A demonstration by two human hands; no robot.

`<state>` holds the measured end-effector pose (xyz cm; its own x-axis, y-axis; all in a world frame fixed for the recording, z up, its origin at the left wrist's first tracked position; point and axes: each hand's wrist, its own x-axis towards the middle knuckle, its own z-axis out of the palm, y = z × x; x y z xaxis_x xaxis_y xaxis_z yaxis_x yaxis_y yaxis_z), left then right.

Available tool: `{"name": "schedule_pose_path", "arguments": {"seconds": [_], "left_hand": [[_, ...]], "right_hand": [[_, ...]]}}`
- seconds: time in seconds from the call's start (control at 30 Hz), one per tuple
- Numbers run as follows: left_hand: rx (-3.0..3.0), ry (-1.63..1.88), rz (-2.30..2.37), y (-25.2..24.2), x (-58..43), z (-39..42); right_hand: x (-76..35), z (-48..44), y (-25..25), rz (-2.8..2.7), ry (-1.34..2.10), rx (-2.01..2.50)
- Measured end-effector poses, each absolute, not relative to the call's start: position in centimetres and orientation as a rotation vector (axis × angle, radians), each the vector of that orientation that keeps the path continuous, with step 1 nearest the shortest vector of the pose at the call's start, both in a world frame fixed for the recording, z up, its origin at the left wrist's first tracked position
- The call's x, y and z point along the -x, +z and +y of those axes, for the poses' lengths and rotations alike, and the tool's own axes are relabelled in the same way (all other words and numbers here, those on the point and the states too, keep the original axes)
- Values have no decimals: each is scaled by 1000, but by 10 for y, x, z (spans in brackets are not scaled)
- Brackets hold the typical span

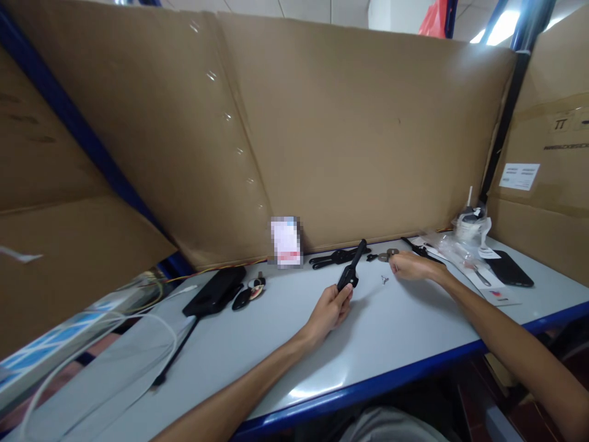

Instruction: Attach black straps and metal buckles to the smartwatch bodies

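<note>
My left hand [332,306] is closed around the lower end of a black stick-like handle [353,267], which points up and to the right above the table. My right hand [411,266] rests low over the tabletop with its fingers drawn together; what they grip, if anything, is hidden. Small round metal pieces [384,257] lie at its fingertips. Between the two hands is a small silver screw-like part [384,280]. Behind the handle lie flat black parts [338,256], and a tiny black piece [371,257] sits beside them.
On the left are a black case [215,293] with a cable, keys with a black fob [243,298] and white cables [172,325]. A phone [510,268], clear plastic packaging [455,250] and a wrapped container [469,224] stand right. Cardboard [368,135] walls the back.
</note>
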<state>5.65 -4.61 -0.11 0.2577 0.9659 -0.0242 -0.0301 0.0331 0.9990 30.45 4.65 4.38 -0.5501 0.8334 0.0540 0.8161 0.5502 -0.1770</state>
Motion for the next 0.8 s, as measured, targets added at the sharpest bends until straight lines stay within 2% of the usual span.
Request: {"name": "schedule_pose_path", "arguments": {"seconds": [0.23, 0.53, 0.8], "left_hand": [[-1257, 991, 1019, 0, -58, -45], [-1273, 969, 1005, -3, -60, -41], [-1263, 953, 1005, -2, -61, -41]], "right_hand": [[-277, 39, 47, -2098, 870, 1070], [-237, 5, 38, -1910, 990, 867], [-229, -1, 34, -2045, 836, 948]]}}
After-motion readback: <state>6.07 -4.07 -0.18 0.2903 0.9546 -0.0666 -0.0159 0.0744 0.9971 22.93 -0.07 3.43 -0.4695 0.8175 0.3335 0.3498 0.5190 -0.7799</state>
